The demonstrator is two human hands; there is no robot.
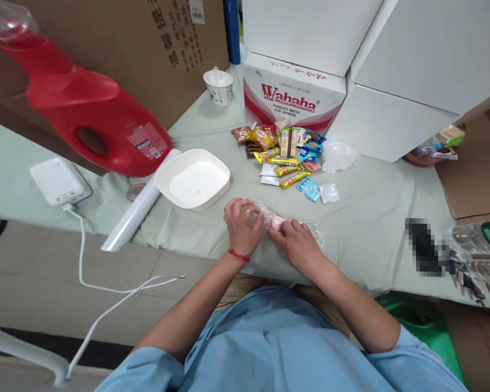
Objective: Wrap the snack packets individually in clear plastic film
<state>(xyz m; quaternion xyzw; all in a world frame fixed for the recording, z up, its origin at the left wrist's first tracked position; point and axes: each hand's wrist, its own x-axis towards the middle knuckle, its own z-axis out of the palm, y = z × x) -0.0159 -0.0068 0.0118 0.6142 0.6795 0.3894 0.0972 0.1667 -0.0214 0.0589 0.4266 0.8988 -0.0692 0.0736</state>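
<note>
In the head view a small pink thing (276, 221) lies on the cloth in front of me, inside crinkled clear plastic film (317, 233). Its exact kind cannot be made out. My left hand (243, 226), with a red string at the wrist, has its fingers curled and closed on the film's left end. On the other side my right hand (301, 246) is closed, thumb and fingers pressing on the pink thing and the film. Just beyond them are a small clear wrapper (329, 193), a blue packet (309, 189) and a pile of wrapped snacks (283, 152).
A white plastic bowl (198, 179) stands left of my hands, by a white roll (136, 209). Farther left are a red jug (102, 117) and a white power bank (59, 181) with a cable. A Wahaha carton (294, 98), a paper cup (220, 90) and white boxes stand behind.
</note>
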